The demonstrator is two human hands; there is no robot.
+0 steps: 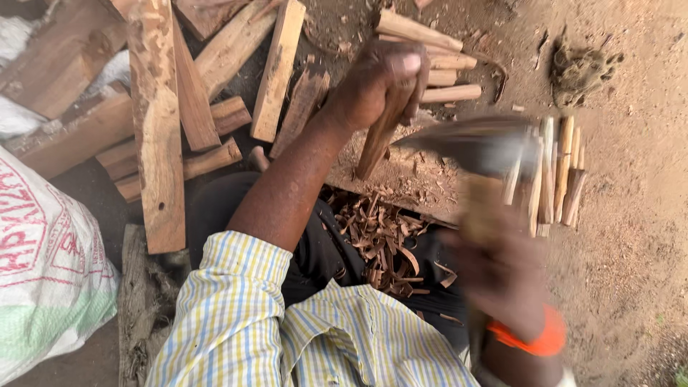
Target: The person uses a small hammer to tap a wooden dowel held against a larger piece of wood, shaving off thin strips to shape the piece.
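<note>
My left hand (376,82) grips a short brown wood stick (376,143), holding it upright with its lower end on a worn chopping block (423,190). My right hand (502,269), blurred by motion and wearing an orange wristband (534,342), holds the wooden handle of a hatchet (476,147). The grey blade hovers just right of the stick, near my left fingers. Curled wood shavings (380,240) lie heaped on my dark lap below the block.
Rough split planks (161,129) are piled at upper left. Trimmed pale sticks (430,57) lie beyond my left hand, and another row of sticks (555,172) lies to the right on bare dirt. A white woven sack (46,265) sits at far left.
</note>
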